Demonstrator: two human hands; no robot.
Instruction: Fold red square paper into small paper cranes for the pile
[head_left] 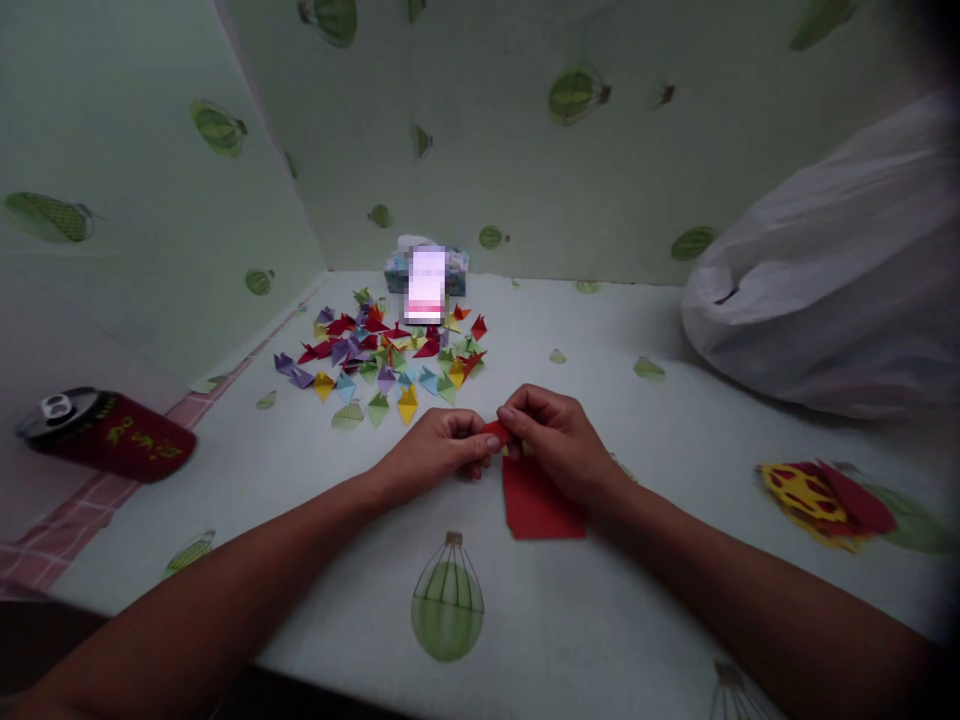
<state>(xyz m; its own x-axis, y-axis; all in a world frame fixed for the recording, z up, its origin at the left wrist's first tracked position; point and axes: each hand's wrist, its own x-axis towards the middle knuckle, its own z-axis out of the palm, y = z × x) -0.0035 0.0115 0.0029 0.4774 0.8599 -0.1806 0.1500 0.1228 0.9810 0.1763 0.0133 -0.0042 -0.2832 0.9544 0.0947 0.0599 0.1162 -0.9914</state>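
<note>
- Red paper piece (496, 432), small and folded, sits pinched between your two hands, just above the tabletop (600, 620) and near its middle.
- Your left hand (439, 452) comes in from the left, its fingers (480, 445) clenched on the left end of the red paper piece.
- Your right hand (559, 435) meets it from the right, knuckles up, fingers curled down and grasping the other end; both hands touch at the fingertips.
- Just below your right hand a flat red sheet (540, 505) lies on the tabletop, its upper edge tucked under that hand. You cannot tell whether it is joined to the pinched piece.
- Beyond your hands a pile of folded paper shapes (382, 355) in red, purple, yellow, green and blue is spread out.
- Behind the pile, against the back wall (525, 150), stands a tissue box (450, 270), partly blurred.
- At the far left a dark red can (112, 435) lies on its side, well apart from your hands.
- At the right, a stack of red and yellow patterned paper (821, 500) lies flat, and a large white plastic bag (832, 290) rests behind it.
- Green balloon prints cover both the tabletop and the wall.
</note>
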